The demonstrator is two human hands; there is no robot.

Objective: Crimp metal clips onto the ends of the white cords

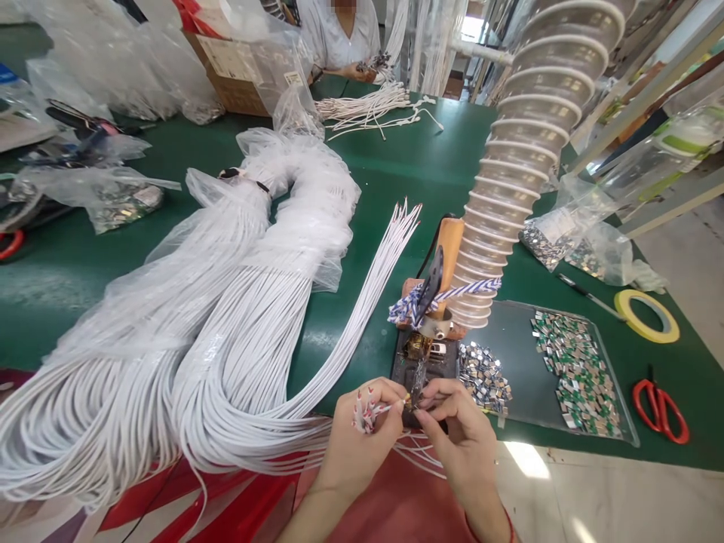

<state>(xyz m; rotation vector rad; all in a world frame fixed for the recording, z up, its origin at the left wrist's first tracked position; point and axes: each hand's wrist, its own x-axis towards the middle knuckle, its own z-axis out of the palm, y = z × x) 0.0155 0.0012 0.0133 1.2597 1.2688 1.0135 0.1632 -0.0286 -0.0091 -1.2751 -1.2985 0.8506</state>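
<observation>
My left hand (362,434) is closed around several white cables (370,411) whose stripped ends show red wire tips, and its thumb and forefinger pinch one cable's end. Close beside it, my right hand (461,434) has thumb and forefinger pressed together; what lies in that pinch is too small to make out. Both sets of fingertips meet at the near edge of a dark block (401,366), under a soldering iron with an orange handle (449,245) tied by a blue-and-white cord (475,286). Small metal connectors (483,373) are heaped right of the block.
Thick bundles of white cable (237,339) cover the left of the green table (435,158). A ribbed clear hose (526,143) rises behind the iron. To the right are a tray (523,354) with green-and-silver connectors (582,377), yellow tape (648,317) and red scissors (661,407). Another person (339,38) sits opposite.
</observation>
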